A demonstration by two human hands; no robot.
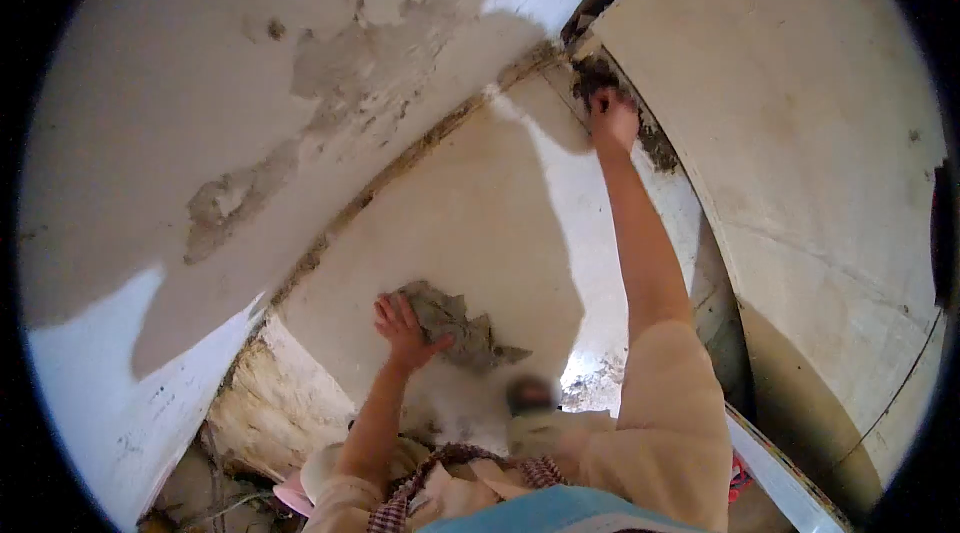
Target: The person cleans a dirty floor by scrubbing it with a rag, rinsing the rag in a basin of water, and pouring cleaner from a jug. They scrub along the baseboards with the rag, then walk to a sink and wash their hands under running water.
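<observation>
On the lower part of a pale slab (480, 203), in the head view, lies a ragged grey piece (462, 333), dull and rough, its surface wrinkled or crumbly, its outline jagged and narrowing to a point at the right; what it is made of I cannot tell. The left hand (403, 333) lies at its left edge, fingers spread and released, thumb reaching over the grey. Farther up, the right hand (613, 121) is at a dark, crumbly patch (594, 76) in the narrow corner beside a big curved panel (800, 133). This patch looks nearly black and loose, with browner bits below the hand along the panel's edge. The right fingers are bent, but whether they grasp any of it I cannot tell. On the left, a pale wall (200, 63) shows rough grey patches.
</observation>
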